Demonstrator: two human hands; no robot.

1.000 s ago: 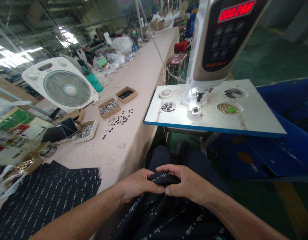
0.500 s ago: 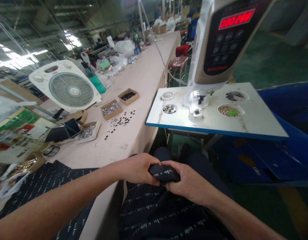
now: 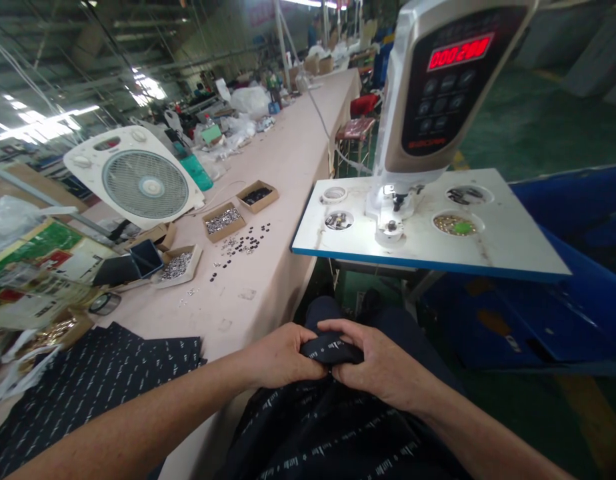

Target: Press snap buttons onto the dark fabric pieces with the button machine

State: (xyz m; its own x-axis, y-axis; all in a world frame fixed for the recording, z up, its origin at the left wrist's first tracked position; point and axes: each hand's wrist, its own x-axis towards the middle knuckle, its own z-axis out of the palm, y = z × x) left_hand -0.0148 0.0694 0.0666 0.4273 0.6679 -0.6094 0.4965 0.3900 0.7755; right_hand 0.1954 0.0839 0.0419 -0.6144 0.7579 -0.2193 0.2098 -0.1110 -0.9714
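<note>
Black fabric [image 3: 328, 433] printed with rows of small white lettering and stars hangs over my lap. Its upper edge is bunched into a fold between my hands. My left hand [image 3: 287, 357] grips the fold from the left, thumb in front and fingers behind. From the right, my right hand [image 3: 375, 360] pinches the same fold, its index finger stretched over the top. The thumbs come close to each other below the fold. Beyond my knees stands a snap-fastening machine [image 3: 438, 87] with a red lit counter and a white worktop [image 3: 438, 257].
More printed black fabric [image 3: 113, 373] lies on the long table [image 3: 248, 313] at left. Boxes of metal fasteners [image 3: 223, 221] and loose black and silver pieces are on it, with a white box fan [image 3: 145, 183] behind. A blue bin [image 3: 488, 327] stands at right.
Both hands have lowered slightly with the fabric still held between them. The lap fabric has shifted a little, and the camera view has moved slightly.
</note>
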